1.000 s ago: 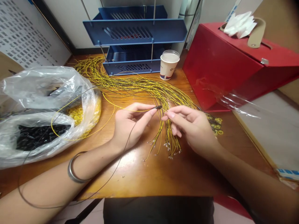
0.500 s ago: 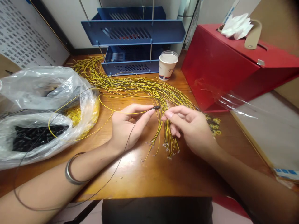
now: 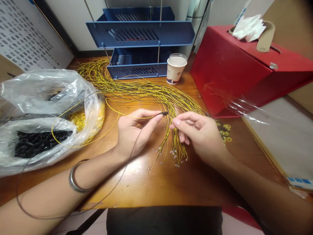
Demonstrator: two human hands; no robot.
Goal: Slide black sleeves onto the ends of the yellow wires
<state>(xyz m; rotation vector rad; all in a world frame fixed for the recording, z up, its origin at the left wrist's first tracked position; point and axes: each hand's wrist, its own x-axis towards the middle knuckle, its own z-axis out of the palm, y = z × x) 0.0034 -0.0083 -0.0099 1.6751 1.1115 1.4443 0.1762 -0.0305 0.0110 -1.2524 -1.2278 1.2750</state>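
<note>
Between thumb and forefinger, my left hand (image 3: 133, 135) pinches a small black sleeve-like piece (image 3: 164, 113). A yellow wire (image 3: 111, 129) and a thin black wire (image 3: 129, 158) trail from that hand toward the left. Just right of the black piece, my right hand (image 3: 199, 133) is closed in a pinch on the thin wire end coming out of it; the very tip is hidden by the fingers. Under both hands lies a bundle of yellow and black wires (image 3: 144, 89), whose near ends carry small shiny tips (image 3: 177, 160).
At left sit clear plastic bags (image 3: 44, 76) with black pieces (image 3: 41, 143) and yellow rings (image 3: 81, 120). Behind are a blue tray rack (image 3: 146, 34) and a paper cup (image 3: 176, 68). A red box (image 3: 232, 71) stands at right, near several yellow-ringed pieces (image 3: 226, 132).
Both hands keep nearly the same pose. My right fingertips have shifted very slightly right, away from the black piece. The whole view has moved a little.
</note>
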